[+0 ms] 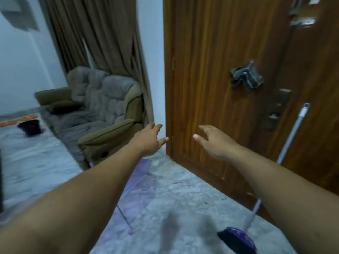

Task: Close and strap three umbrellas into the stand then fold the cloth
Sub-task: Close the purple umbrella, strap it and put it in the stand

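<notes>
Umbrella (142,182) fabric, pale purple and translucent, lies spread on the speckled floor (183,195) in the near middle, partly hidden under the person's left forearm; a thin purple rib (126,219) runs out from it toward the near side and ends in a small tip. Both bare arms reach forward over it, well above the floor. The left hand (147,140) is held out with its back up, fingers straight and slightly spread, thumb pointing right, holding nothing. The right hand (213,142) mirrors it just to the right, fingers loosely extended and parted, thumb pointing left, also holding nothing. The two hands are near each other but apart, both in front of the edge of a brown wooden door (220,88).

A dark crumpled cloth (246,77) hangs on the door at the far right. A pale mop handle (291,134) leans against the door at the right, and its dark purple head (238,239) sits on the floor in the near right. To the left stand a grey-brown sofa (99,107) and brown curtain (102,33). No readable writing or brand shows; the picture is blurred.
</notes>
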